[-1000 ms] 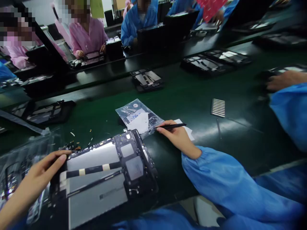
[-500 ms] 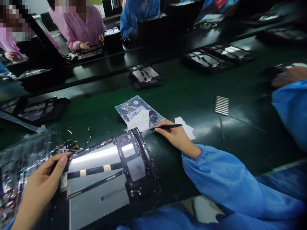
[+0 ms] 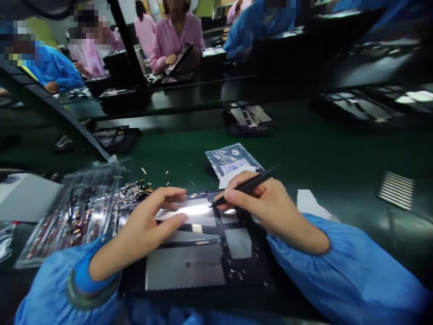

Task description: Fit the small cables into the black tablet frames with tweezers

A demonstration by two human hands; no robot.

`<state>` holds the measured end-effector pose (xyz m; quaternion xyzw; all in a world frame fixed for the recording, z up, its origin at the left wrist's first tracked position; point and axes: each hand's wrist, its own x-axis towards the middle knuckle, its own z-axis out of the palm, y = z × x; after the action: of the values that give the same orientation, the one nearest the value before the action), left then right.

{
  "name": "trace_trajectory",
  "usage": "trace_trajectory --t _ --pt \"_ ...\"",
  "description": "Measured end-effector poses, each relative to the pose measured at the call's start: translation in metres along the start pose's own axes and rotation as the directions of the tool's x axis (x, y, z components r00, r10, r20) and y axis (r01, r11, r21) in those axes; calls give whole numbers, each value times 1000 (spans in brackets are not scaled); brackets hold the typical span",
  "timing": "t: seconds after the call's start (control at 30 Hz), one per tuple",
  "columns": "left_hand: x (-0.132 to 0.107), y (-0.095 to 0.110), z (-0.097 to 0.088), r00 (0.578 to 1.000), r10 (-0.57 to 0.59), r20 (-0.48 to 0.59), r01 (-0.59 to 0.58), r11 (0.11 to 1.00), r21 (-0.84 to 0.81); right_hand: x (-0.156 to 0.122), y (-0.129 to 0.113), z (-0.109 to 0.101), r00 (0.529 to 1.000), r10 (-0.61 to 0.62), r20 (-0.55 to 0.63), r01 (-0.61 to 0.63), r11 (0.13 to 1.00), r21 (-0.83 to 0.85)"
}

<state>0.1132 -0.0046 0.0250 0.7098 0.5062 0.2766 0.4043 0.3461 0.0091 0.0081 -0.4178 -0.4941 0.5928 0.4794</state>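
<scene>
An opened tablet back (image 3: 199, 262) with grey panels and a black frame lies on the green belt right in front of me. My left hand (image 3: 145, 228) rests on its upper left part, thumb and forefinger pinched close over a shiny strip; whether they hold anything I cannot make out. My right hand (image 3: 270, 210) grips a thin black stylus (image 3: 252, 183) like a pen, its tip touching the tablet's top edge near the bright strip. Both arms wear blue sleeves.
A clear tray of small parts (image 3: 71, 212) sits to the left, a grey box (image 3: 25, 196) beyond it. A plastic bag (image 3: 232, 160), white paper (image 3: 309, 201) and a striped strip (image 3: 395, 189) lie on the belt. More tablets (image 3: 248, 117) and seated workers line the far side.
My right hand brought the stylus from beside the plastic bag onto the tablet. My left hand shifted from the tablet's left edge to its top. The view swung left.
</scene>
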Motion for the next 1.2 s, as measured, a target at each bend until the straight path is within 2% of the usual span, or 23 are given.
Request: trace_trajectory --t 0.13,0.3,0.53,0.63,0.7,0.77,0.83,0.9,0.97,1.03,1.1,1.2 --pt "1 6 10 989 -65 133 94 971 -220 11 -4 28 980 128 155 -140 988 71" --pt "-7 3 6 971 -156 183 210 921 -330 20 3 39 937 298 183 -324 936 135" --pt "-11 -4 4 962 -189 199 255 884 -391 23 10 48 909 372 189 -399 907 133" --pt "-16 -6 2 965 -168 203 230 913 -337 25 6 47 913 372 168 -392 914 104" --pt "-22 -12 -5 983 -139 117 157 974 -162 26 3 44 940 322 108 -330 942 64" --pt "-30 -24 -18 992 -96 -79 106 987 125 29 2 41 976 219 23 -218 976 -24" --pt "-39 -43 -33 949 -25 -313 159 899 408 32 5 39 991 127 -29 -130 978 -163" --pt "-49 -66 -46 873 39 -486 300 743 598 34 11 39 995 94 -46 -103 949 -299" --pt "-60 -89 -53 806 55 -589 457 575 679 35 17 39 994 89 -58 -104 918 -382" --pt "-71 -110 -55 754 47 -655 562 469 681 36 20 39 994 79 -71 -102 899 -425" --pt "-78 -126 -53 717 64 -694 597 458 658 36 21 39 994 72 -79 -101 879 -465" --pt "-84 -146 -53 713 105 -694 554 523 648 35 21 39 994 61 -86 -98 832 -545"
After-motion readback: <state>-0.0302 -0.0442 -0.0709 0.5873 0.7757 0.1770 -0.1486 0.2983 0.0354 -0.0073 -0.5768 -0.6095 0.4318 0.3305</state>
